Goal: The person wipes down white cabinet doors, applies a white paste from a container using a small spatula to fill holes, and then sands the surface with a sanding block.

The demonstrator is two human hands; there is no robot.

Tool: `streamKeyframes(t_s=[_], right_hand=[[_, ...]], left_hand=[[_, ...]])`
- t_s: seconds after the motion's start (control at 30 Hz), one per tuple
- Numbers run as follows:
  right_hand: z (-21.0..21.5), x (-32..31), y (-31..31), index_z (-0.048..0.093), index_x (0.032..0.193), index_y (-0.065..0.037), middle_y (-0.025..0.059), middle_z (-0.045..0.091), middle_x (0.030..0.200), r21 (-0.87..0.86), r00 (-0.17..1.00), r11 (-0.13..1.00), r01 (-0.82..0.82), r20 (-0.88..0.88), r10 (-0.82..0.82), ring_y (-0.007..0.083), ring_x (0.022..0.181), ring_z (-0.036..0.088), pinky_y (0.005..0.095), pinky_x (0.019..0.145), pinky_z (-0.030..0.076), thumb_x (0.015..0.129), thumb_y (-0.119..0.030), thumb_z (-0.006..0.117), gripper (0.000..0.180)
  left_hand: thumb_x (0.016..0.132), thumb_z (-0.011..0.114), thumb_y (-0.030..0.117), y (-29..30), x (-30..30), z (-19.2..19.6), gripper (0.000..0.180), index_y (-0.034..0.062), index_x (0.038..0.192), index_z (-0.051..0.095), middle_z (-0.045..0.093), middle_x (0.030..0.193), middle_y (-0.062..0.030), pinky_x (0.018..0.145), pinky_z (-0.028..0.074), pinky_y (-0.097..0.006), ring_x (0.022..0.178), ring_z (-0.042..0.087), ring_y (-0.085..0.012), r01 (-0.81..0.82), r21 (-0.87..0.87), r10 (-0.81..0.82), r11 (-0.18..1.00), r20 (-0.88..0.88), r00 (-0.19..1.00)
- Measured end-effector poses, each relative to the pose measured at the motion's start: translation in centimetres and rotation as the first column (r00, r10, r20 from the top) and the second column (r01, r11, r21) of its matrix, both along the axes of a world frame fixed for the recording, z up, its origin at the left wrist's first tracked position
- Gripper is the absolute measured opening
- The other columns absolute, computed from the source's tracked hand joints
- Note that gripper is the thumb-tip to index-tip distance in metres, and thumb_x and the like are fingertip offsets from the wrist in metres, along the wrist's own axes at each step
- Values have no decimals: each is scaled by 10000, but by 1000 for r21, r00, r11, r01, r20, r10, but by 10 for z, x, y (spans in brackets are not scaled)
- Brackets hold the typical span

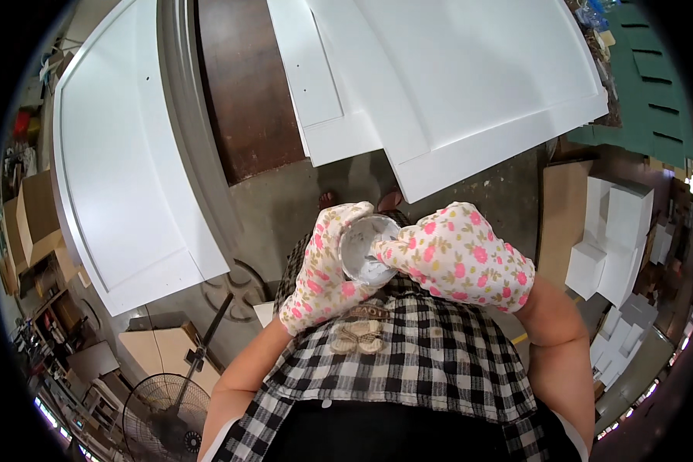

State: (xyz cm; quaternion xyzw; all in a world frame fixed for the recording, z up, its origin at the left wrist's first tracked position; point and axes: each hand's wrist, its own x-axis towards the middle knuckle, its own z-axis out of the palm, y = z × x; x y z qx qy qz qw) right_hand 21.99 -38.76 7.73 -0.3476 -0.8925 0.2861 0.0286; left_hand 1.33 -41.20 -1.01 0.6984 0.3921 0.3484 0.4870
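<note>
A small round cup [354,250] with whitish paste inside is held in front of my checked apron [439,362]. My left hand [319,273], in a white glove with pink flowers, wraps round the cup's left side and underside. In a matching glove, my right hand [462,258] reaches over the cup's right rim. Its fingers are closed together and point down into the cup, by the paste. Whatever they grip, if anything, is hidden.
Ahead lies a large white panel [485,69] with raised edges, over a dark brown board [246,85]. Another white panel [123,169] stands at the left. A black fan [165,412] is at the lower left. Cardboard [560,223] and white boxes [612,239] are on the right.
</note>
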Motion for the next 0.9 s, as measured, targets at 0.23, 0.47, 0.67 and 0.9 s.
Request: streamKeyframes(t_s=[0.23, 0.47, 0.67, 0.9], right_hand=[[16, -10, 10, 595, 1214, -159, 52, 639, 1103, -325, 947, 944, -63, 279, 159, 254, 1001, 610, 413, 855, 463, 813, -134, 629, 403], [-5, -6, 2, 594, 821, -104, 66, 607, 683, 42, 974, 999, 35, -225, -24, 246, 645, 648, 372, 522, 481, 695, -120, 662, 145], [-3, -16, 8, 608, 796, -110, 79, 608, 665, -135, 992, 991, -22, 120, 39, 256, 667, 657, 372, 520, 483, 698, -133, 654, 111], [0, -4, 8, 711, 942, -99, 84, 700, 863, -281, 989, 951, 129, -40, -146, 265, 758, 667, 338, 662, 534, 802, -161, 653, 164]], left_hand=[[644, 838, 187, -6, -2, 3, 762, 65, 1296, 465, 487, 1240, -133, 977, 433, -382, 1149, 509, -293, 11, -19, -11, 1000, -8, 1000], [648, 836, 187, -11, -7, 4, 758, 65, 1297, 463, 487, 1240, -133, 978, 432, -383, 1151, 507, -293, -1, -29, 1, 1000, -8, 1000], [652, 834, 187, -10, -6, 3, 755, 65, 1297, 462, 487, 1240, -134, 978, 431, -385, 1153, 505, -294, 2, -47, -2, 999, 0, 1000], [656, 831, 187, -6, -4, 6, 751, 64, 1298, 460, 488, 1240, -134, 979, 429, -386, 1155, 502, -294, -8, -85, 9, 996, 11, 1000]])
